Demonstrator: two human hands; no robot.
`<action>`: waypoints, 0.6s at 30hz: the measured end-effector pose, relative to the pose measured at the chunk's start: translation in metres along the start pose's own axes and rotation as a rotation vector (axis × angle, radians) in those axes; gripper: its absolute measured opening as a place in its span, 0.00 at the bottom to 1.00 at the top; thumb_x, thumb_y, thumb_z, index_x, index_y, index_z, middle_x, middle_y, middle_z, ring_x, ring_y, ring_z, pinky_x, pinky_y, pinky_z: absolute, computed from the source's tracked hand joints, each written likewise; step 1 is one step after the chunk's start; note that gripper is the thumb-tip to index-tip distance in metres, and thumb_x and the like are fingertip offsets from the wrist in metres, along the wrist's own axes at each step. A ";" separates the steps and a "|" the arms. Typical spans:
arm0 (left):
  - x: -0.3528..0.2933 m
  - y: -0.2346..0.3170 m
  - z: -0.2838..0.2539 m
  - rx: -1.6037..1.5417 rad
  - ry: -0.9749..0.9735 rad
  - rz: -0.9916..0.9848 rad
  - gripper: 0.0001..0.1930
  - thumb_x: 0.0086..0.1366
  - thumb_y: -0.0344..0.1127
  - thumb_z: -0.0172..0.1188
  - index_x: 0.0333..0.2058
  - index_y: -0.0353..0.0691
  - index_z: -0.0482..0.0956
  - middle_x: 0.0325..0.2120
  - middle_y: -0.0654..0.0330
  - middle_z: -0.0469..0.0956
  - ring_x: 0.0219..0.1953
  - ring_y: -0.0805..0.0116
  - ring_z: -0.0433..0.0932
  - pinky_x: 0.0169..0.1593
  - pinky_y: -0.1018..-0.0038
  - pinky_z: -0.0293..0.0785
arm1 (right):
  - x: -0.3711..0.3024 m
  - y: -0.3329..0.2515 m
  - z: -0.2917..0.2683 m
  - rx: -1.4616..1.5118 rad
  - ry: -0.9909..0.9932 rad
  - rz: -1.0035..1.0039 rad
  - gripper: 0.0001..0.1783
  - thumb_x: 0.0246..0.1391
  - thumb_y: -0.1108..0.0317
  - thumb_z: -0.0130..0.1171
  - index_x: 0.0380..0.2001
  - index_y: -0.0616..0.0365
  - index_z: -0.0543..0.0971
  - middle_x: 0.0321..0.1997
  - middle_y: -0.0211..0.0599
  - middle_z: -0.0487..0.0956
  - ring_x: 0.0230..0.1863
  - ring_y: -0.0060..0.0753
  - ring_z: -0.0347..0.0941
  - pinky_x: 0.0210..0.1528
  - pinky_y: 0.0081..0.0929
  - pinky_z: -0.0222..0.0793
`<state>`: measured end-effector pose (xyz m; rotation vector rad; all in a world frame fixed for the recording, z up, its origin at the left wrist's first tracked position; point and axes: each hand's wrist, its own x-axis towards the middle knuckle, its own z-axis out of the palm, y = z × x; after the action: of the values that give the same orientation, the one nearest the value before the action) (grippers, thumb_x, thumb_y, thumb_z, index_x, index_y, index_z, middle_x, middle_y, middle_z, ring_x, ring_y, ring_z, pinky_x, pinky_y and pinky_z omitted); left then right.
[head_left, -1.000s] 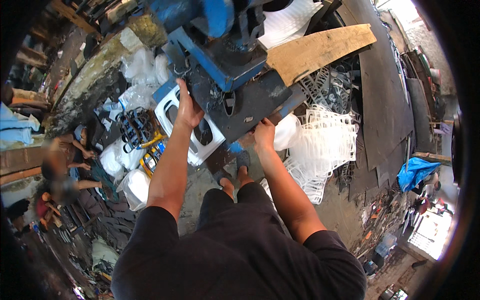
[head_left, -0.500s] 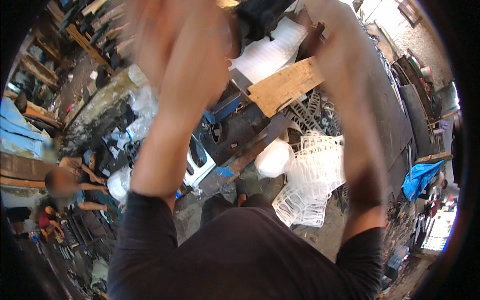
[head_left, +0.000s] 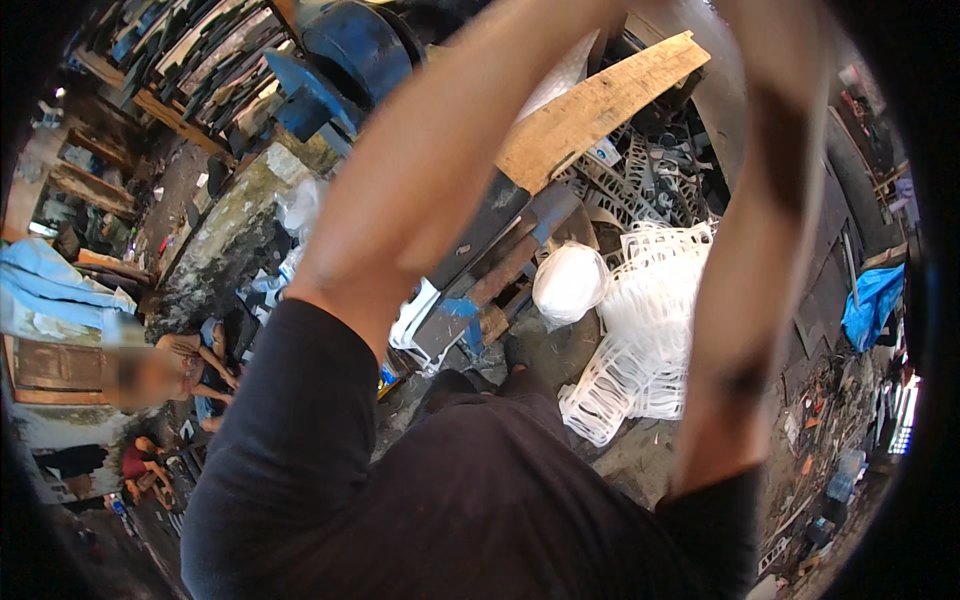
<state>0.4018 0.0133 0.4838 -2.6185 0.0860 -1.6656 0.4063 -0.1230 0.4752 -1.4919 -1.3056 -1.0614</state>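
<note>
Both my forearms reach up and forward past the upper edge, so my left hand and my right hand are out of view. Whatever they hold or touch cannot be seen. Between the arms a wooden board [head_left: 600,110] lies slantwise on the dark workbench, partly behind my left forearm. A strip of white sheet [head_left: 562,82] shows just beyond it. White sheets with rows of cut-out loops [head_left: 650,310] hang or lie in a heap near my right forearm. Beside them is a round white plastic-wrapped bundle [head_left: 570,283].
A blue machine [head_left: 355,50] stands at the upper left, near racks of stacked dark strips [head_left: 200,60]. Black cut-out scraps [head_left: 645,175] fill the space behind the white heap. Two people sit at the far left, the nearer in a brown shirt [head_left: 182,362]. A blue tarp [head_left: 873,305] lies at right.
Both my arms have swung to the right and farther up, taking my hands out of view. The view has shifted, and more of the blue machine shows at the upper left.
</note>
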 end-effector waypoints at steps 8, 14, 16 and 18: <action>-0.241 0.089 0.039 -0.080 -0.526 0.242 0.11 0.60 0.43 0.54 0.32 0.43 0.80 0.31 0.63 0.75 0.41 0.64 0.73 0.49 0.64 0.65 | -0.331 -0.017 0.029 -0.369 -0.446 0.754 0.38 0.54 0.46 0.59 0.61 0.61 0.69 0.61 0.48 0.72 0.62 0.55 0.65 0.63 0.50 0.55; -0.063 0.081 0.024 -0.199 -0.209 0.159 0.10 0.60 0.39 0.52 0.30 0.45 0.82 0.34 0.56 0.81 0.41 0.57 0.81 0.41 0.56 0.76 | -0.089 0.032 -0.102 -0.684 -0.267 -0.073 0.21 0.58 0.52 0.58 0.54 0.43 0.76 0.49 0.28 0.80 0.52 0.35 0.73 0.59 0.42 0.58; -0.002 0.073 0.013 -0.307 -0.147 0.021 0.11 0.63 0.30 0.50 0.26 0.30 0.77 0.24 0.39 0.80 0.27 0.43 0.81 0.32 0.56 0.78 | -0.034 0.057 -0.098 -0.583 -0.354 -0.171 0.20 0.58 0.53 0.58 0.53 0.44 0.76 0.48 0.29 0.80 0.52 0.35 0.74 0.58 0.41 0.59; 0.022 0.008 -0.037 -0.111 -0.009 -0.126 0.11 0.63 0.32 0.51 0.27 0.30 0.78 0.25 0.40 0.80 0.27 0.44 0.81 0.32 0.56 0.78 | 0.010 0.042 -0.025 -0.292 -0.409 -0.241 0.20 0.58 0.54 0.58 0.52 0.45 0.76 0.48 0.30 0.80 0.51 0.35 0.74 0.57 0.41 0.60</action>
<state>0.3774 0.0039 0.5191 -2.7660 0.0145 -1.7356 0.4475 -0.1479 0.4880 -1.8759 -1.7043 -1.1788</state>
